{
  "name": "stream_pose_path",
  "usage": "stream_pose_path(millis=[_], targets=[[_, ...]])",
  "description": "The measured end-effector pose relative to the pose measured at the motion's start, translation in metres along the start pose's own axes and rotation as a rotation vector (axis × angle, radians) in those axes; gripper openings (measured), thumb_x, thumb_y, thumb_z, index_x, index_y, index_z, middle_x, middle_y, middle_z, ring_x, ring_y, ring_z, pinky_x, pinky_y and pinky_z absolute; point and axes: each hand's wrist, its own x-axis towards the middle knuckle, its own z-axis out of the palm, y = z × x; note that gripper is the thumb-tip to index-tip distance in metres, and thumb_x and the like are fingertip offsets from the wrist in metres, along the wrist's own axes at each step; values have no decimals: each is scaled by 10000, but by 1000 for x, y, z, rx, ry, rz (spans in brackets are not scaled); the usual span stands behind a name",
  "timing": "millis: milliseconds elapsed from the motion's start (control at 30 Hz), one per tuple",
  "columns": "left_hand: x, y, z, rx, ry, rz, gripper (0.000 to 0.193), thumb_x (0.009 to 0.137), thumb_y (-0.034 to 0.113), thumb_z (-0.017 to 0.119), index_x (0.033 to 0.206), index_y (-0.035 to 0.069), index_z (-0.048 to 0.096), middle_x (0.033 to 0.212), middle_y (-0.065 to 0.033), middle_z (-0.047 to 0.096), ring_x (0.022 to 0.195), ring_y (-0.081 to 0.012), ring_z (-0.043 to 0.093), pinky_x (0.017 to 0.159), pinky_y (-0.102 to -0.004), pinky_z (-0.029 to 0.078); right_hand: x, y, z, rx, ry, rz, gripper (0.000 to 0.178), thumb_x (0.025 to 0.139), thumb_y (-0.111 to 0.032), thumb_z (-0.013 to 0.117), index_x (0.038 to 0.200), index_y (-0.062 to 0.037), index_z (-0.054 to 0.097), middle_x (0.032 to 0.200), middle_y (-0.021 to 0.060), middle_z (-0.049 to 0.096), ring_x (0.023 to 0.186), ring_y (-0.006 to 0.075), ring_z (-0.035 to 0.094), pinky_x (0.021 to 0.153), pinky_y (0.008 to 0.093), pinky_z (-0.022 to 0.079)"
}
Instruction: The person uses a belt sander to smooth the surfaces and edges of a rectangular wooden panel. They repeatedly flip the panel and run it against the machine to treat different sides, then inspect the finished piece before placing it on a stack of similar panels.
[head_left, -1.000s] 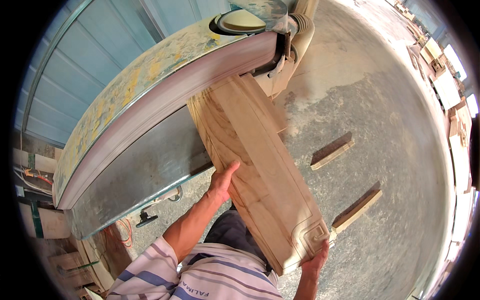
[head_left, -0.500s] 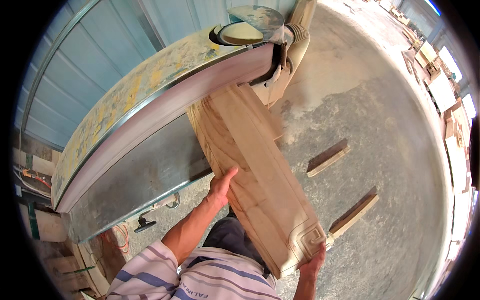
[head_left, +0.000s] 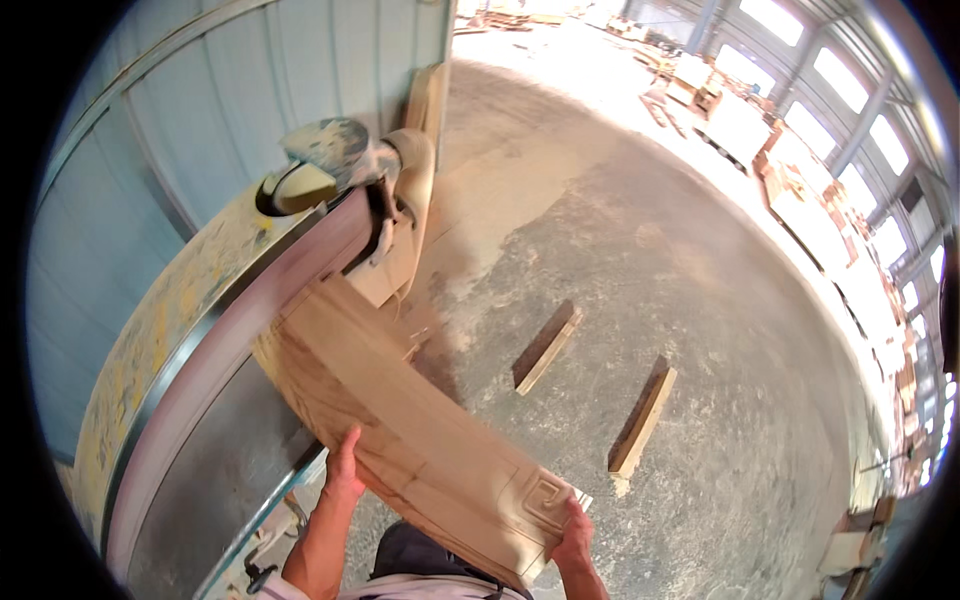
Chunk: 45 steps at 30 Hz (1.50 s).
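A long wooden board with a squared spiral pattern carved at its near end lies slantwise between my hands. My left hand grips its left long edge, thumb on the top face. At the carved near end, my right hand is closed around the corner, its fingers partly hidden beneath. The board's far end rests over the grey metal table of a belt sander and reaches the pinkish sanding belt. I cannot tell whether wood and belt touch.
The sander's yellow-stained housing curves along the left, with a dust hose at its far end. Two wooden strips, one nearer and one farther, lie on the concrete floor. Stacked wood lines the far right wall.
My view has turned to the right, so the sander and board appear farther left and more of the hall shows. Both hands keep their hold on the board.
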Motion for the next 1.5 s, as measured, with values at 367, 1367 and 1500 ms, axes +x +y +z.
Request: stream_pose_path(millis=[367, 1367, 1500], targets=[[18, 0, -16, 85, -150, -110, 691, 763, 399, 669, 1314, 89, 391, 1288, -96, 477, 1145, -300, 479, 946, -466, 405, -2, 4, -2, -276, 59, -52, 432, 862, -394, 567, 983, 17, 624, 919, 98, 640, 778, 182, 610, 698, 326, 500], [-113, -63, 153, 1077, -847, 342, 351, 712, 50, 745, 1031, 4, 606, 943, -42, 635, 850, -128, 584, 756, -280, 480, -50, -154, 18, 393, -125, -535, 808, 898, -640, 168, 1261, 40, 409, 1213, 162, 516, 1106, 263, 495, 972, 384, 350], [-111, -57, 126, 1171, -837, 140, 285, 764, 45, 709, 1037, 13, 635, 961, -43, 654, 859, -114, 593, 764, -273, 488, -62, -133, 26, 464, -195, -393, 817, 905, -623, 151, 1062, 60, 572, 1068, 183, 605, 1037, 277, 539, 951, 389, 373]])
